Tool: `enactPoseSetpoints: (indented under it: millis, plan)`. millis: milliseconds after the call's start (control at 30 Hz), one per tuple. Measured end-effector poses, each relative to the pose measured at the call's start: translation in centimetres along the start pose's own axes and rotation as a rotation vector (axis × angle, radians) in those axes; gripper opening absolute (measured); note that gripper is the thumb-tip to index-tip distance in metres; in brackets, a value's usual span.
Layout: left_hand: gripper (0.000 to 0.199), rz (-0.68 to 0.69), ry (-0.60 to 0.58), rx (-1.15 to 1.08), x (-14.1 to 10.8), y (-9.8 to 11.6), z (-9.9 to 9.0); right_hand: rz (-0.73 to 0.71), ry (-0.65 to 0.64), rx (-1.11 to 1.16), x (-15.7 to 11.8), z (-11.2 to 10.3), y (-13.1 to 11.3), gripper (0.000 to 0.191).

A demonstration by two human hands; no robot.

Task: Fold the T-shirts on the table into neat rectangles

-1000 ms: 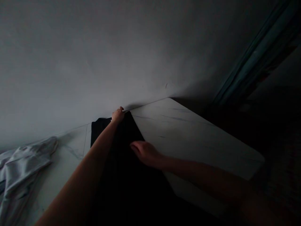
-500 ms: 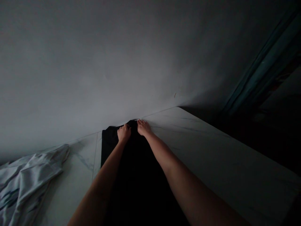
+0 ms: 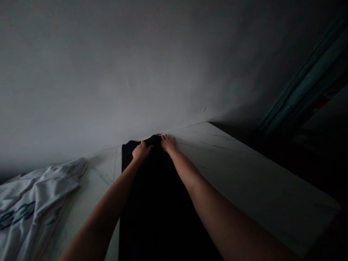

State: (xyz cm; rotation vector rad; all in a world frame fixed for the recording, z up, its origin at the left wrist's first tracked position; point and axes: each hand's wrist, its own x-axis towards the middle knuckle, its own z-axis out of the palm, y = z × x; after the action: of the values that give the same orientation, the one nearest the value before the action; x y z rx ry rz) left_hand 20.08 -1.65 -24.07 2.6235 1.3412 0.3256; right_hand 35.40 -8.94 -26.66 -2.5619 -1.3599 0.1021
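A black garment or cloth [image 3: 157, 203] lies lengthwise on the white marbled surface, its far end against the wall; its exact kind is too dark to make out. Upon its far end rests my left hand [image 3: 140, 151], thumb stretched out to the right, the other fingers partly hidden. My right hand [image 3: 168, 143] lies flat at the cloth's far right corner, fingers spread and reaching to the wall's foot. Both forearms stretch over the cloth.
On the left a crumpled white printed garment [image 3: 40, 195] lies on the marbled surface [image 3: 233, 174]. A grey wall [image 3: 141, 72] rises behind. The surface's right edge borders a dark area, with a teal curtain-like strip [image 3: 296, 87] beyond.
My left hand has shifted slightly left along the cloth, and its thumb now sticks out. The right hand's fingers have spread more. The view has shifted a little.
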Motion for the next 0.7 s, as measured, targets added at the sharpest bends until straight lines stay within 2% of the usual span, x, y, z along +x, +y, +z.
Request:
enactPoseSetpoints:
  millis: [100,200,267,333,400,500,567,633,700]
  plan:
    - [0.048,0.0,-0.143,-0.063,0.0,-2.1,-0.4,-0.009,-0.001,-0.003,-0.3,-0.6,-0.2,0.054]
    - [0.037,0.055,-0.25,-0.346,0.3,-3.7,-0.9,-0.064,0.045,-0.001,-1.4,-1.2,-0.6,0.053]
    - [0.031,0.089,-0.259,-0.5,0.5,-4.2,-1.1,-0.143,0.074,0.033,-3.0,-1.3,-0.8,0.054]
    - [0.028,0.102,-0.22,-0.524,0.5,-4.4,-1.3,-0.237,0.068,0.078,-5.3,-1.1,-0.7,0.052]
    - [0.026,0.078,-0.195,-0.438,0.5,-4.3,-1.4,-0.306,0.029,0.106,-7.9,-0.7,-0.4,0.05]
    - [0.021,-0.005,-0.157,-0.199,-0.4,-3.6,-1.6,-0.349,-0.033,0.105,-12.0,-0.3,0.7,0.052]
    - [0.029,-0.044,-0.053,-0.027,-1.6,-2.7,-1.8,-0.362,-0.051,0.103,-14.8,-0.3,1.4,0.055]
    - [0.04,0.007,0.089,0.085,-3.3,-1.3,-2.0,-0.379,-0.058,0.115,-17.5,-0.5,1.9,0.057]
    - [0.042,0.172,0.17,0.103,-5.4,0.3,-2.0,-0.404,-0.063,0.127,-20.0,-0.9,2.2,0.058]
